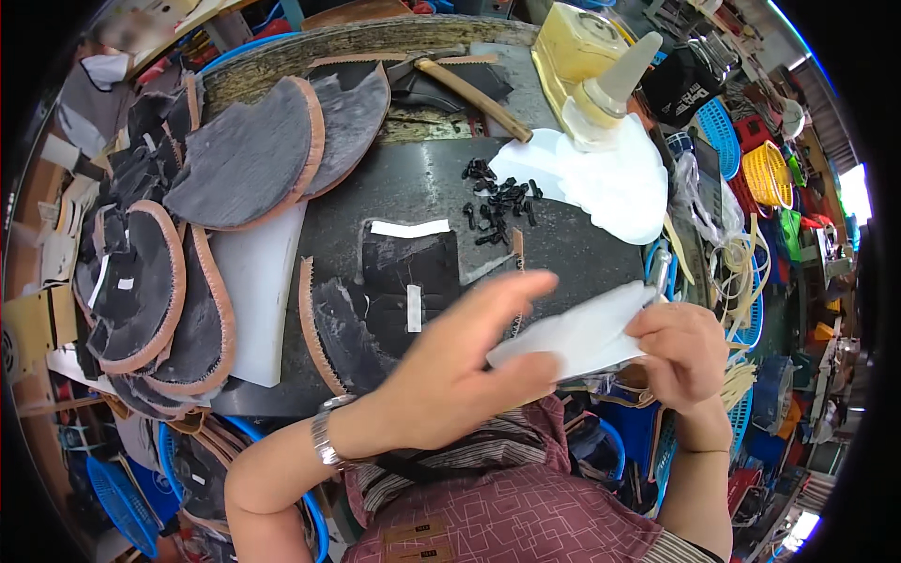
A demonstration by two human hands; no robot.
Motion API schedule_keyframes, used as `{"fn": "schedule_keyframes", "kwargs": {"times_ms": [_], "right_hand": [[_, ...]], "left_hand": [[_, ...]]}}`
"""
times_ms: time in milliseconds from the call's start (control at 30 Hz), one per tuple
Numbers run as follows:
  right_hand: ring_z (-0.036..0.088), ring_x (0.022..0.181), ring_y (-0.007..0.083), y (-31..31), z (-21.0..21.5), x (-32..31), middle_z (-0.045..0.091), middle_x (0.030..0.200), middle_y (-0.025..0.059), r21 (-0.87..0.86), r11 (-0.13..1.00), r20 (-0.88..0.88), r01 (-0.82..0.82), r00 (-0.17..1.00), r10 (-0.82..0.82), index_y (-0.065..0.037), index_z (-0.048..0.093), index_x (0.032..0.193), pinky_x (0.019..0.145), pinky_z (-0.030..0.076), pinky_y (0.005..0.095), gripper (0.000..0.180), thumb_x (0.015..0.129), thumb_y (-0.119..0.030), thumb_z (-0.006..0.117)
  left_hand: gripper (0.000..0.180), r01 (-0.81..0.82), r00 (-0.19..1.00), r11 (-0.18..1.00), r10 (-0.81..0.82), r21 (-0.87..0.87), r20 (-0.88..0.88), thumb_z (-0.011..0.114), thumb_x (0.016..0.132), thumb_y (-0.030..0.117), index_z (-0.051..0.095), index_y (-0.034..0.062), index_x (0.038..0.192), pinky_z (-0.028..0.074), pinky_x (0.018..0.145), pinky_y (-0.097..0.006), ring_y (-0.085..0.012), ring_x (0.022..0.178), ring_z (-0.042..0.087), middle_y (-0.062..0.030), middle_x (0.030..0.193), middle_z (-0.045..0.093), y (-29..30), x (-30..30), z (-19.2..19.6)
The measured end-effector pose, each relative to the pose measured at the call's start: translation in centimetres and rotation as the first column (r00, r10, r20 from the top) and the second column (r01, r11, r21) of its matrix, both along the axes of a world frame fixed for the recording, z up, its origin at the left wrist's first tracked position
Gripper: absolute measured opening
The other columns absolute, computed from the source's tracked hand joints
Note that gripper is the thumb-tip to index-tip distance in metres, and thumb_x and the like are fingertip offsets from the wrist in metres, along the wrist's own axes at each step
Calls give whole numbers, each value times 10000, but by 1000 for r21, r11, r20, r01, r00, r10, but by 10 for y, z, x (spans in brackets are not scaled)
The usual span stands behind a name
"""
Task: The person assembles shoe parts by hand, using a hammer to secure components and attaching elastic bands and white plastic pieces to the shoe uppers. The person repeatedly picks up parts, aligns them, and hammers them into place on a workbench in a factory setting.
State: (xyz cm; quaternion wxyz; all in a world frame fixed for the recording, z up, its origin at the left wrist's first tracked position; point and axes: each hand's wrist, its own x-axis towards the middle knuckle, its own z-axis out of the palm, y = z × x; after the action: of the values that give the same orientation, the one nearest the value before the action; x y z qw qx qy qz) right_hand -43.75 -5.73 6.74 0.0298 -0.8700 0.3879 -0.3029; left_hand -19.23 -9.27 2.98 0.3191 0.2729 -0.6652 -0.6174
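Above the near right part of the dark worktop (pixel 422 164), a person's two bare hands are at a thin white sheet (pixel 601 328), which hangs in the air near the table's edge. The right hand (pixel 683 349) pinches the sheet's right end between thumb and bent fingers. The left hand (pixel 460 366) grasps nothing visibly: its fingers are stretched out and the thumb stands apart, with the sheet's left end showing between them. Whether the thumb touches the sheet cannot be told. A metal-banded watch (pixel 326 437) circles the left wrist.

Beyond the left hand, and partly hidden by it, a black workpiece (pixel 380 314) lies flat on the worktop, with curved brown toothed edging on its left side and white strips along its top and at its middle. Small black parts (pixel 504 200) lie in a loose heap behind it. To the right of that heap, rounded white sheets (pixel 624 192) overlap, and a translucent bottle with a tapered nozzle (pixel 601 108) stands by their far edge, just beside a yellowish container (pixel 577 45). A wooden-handled hammer (pixel 474 98) lies near the back. On the left, dark brown-edged pieces (pixel 141 291) are piled up beside a white board (pixel 263 300), and two more rounded dark pieces (pixel 249 155) overlap the board's far end.
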Motion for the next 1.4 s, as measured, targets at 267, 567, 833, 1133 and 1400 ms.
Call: {"fn": "schedule_keyframes", "kwargs": {"times_ms": [267,567,833,1133,1400], "right_hand": [[646,852,287,5,-17,-37,621,997,165,-286,955,-343,-81,939,-23,-6,595,837,740,562,379,210,645,-49,671],[529,852,289,96,16,-57,594,903,133,-368,747,597,553,757,-267,-58,536,849,730,471,401,305,774,-336,637],[583,761,189,24,-12,-33,621,850,123,260,965,577,31,796,-181,-23,590,805,680,464,290,194,668,40,712],[544,748,74,-15,-55,67,560,926,23,888,398,391,-230,833,-390,-51,522,1201,671,442,228,442,777,10,631],[556,670,109,-11,-71,89,563,735,56,950,285,187,-127,963,-194,-34,472,1222,621,458,269,497,756,16,637]], "left_hand": [[185,90,963,845,59,526,-261,523,942,159,615,0,962,465,594,-225,-67,700,578,-21,887,645,-43,-126,-33],[229,-305,761,631,612,-714,216,573,884,199,585,1,999,457,722,-373,-196,850,582,-164,886,617,-136,-169,-75],[542,278,961,959,-278,48,-3,560,903,356,432,25,1313,330,1005,-329,-183,1189,430,-97,1275,485,-80,-58,-15],[286,-296,837,907,96,299,539,661,803,81,607,14,1075,410,541,-179,-26,603,505,36,674,578,6,84,3],[582,-343,661,934,317,-102,680,701,720,47,483,104,1256,391,550,-236,-85,566,488,-15,600,514,37,96,-33]]}}
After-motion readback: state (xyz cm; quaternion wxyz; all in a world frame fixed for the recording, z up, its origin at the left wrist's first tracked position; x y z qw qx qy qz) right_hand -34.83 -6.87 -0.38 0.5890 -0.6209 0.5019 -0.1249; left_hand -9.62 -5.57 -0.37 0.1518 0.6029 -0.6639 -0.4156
